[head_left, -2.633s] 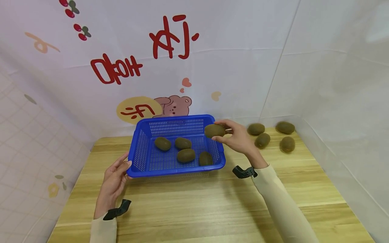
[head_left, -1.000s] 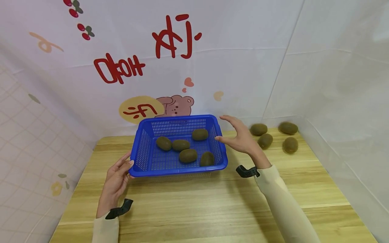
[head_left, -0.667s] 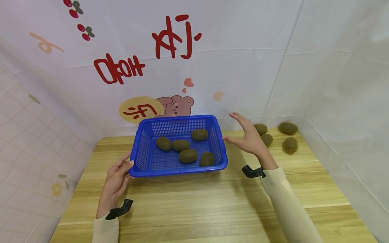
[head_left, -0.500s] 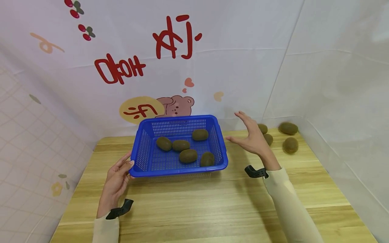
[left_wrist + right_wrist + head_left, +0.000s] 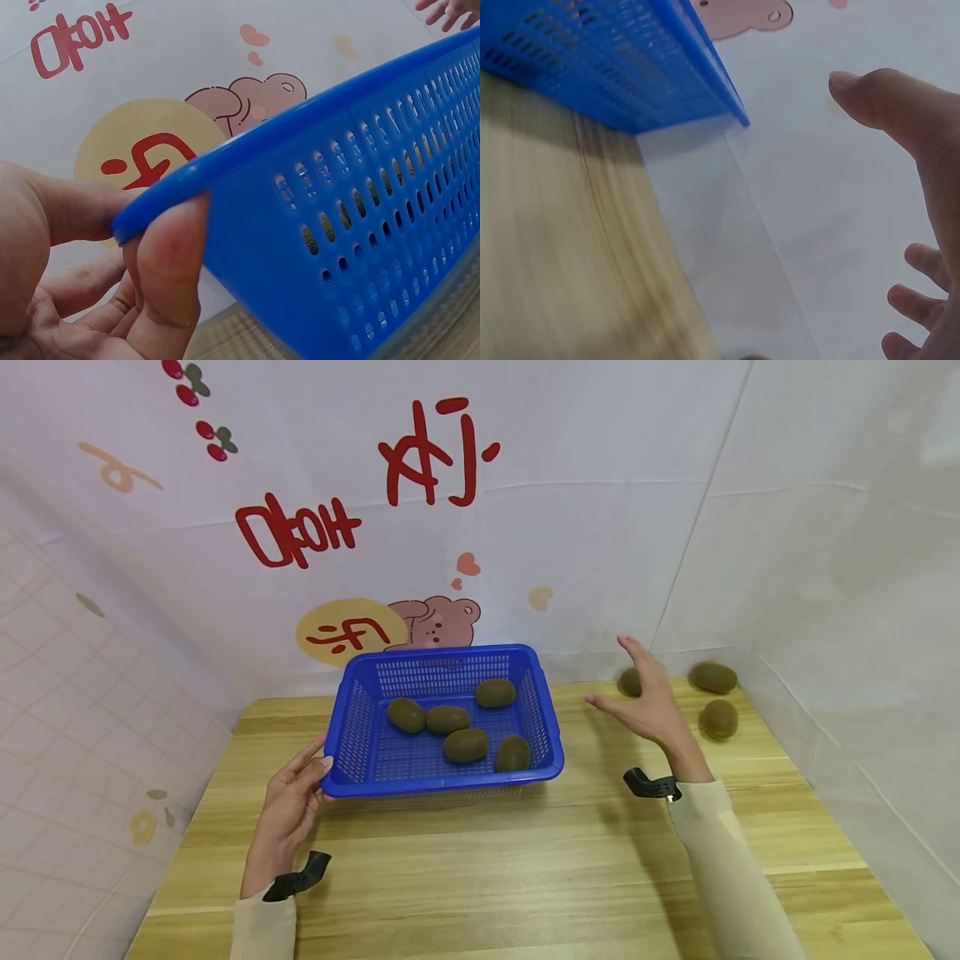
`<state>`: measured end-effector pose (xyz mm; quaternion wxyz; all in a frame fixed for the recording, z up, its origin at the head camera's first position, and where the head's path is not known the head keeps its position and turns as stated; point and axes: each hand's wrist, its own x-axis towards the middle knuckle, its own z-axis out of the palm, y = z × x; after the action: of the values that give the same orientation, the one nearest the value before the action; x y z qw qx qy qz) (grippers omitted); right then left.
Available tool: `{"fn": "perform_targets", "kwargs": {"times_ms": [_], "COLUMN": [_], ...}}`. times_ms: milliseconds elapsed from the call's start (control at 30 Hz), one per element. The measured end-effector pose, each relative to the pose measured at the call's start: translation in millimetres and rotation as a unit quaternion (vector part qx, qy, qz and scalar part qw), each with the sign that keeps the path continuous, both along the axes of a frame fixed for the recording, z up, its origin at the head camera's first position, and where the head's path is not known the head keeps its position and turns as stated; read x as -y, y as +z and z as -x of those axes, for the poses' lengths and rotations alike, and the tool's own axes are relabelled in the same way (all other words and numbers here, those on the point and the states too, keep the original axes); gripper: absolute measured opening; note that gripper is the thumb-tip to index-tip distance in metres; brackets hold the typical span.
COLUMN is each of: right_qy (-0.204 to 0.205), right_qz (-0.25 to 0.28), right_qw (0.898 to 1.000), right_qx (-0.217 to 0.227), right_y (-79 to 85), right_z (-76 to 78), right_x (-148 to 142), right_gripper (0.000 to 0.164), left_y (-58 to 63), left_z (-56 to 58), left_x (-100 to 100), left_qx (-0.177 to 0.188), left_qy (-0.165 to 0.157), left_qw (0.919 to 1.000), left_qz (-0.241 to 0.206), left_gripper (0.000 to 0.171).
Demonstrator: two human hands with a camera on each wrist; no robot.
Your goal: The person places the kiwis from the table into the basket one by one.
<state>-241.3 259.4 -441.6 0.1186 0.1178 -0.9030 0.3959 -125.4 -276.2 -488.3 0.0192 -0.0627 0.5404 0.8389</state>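
Observation:
A blue plastic basket (image 5: 442, 786) with slotted walls holds several brown kiwis (image 5: 466, 746). My left hand (image 5: 287, 810) grips its near left corner; the left wrist view shows the thumb (image 5: 171, 251) against the outer wall just under the rim. To the right of the basket, my right hand (image 5: 651, 706) is held above the table, thumb and fingers spread wide with nothing between them. Closest to it is a kiwi (image 5: 630, 682), partly covered by the hand. Two more kiwis lie farther right, one at the back (image 5: 713, 677) and one nearer (image 5: 718, 720).
The wooden table (image 5: 480, 877) extends in front of the basket. White printed cloth (image 5: 585, 527) rises behind it, and cloth walls stand at both sides. Dark bands (image 5: 651, 783) with camera mounts sit at both wrists.
A kiwi held by my right hand was released into the basket's back right. The empty hand then moved right, towards the loose kiwis, and now hides one. My left hand kept its grip.

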Motion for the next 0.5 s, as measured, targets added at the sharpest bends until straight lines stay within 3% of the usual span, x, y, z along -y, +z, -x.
{"fn": "perform_targets", "kwargs": {"times_ms": [500], "right_qy": [-0.041], "right_qz": [0.014], "right_qw": [0.998], "right_qx": [0.056], "right_y": [-13.6], "right_z": [-2.1], "right_x": [-40], "right_gripper": [0.110], "left_y": [0.3], "left_z": [-1.3], "left_x": [-1], "left_qx": [-0.007], "left_qy": [-0.002], "left_qw": [1.0000], "left_qz": [-0.004], "left_gripper": [0.055]}}
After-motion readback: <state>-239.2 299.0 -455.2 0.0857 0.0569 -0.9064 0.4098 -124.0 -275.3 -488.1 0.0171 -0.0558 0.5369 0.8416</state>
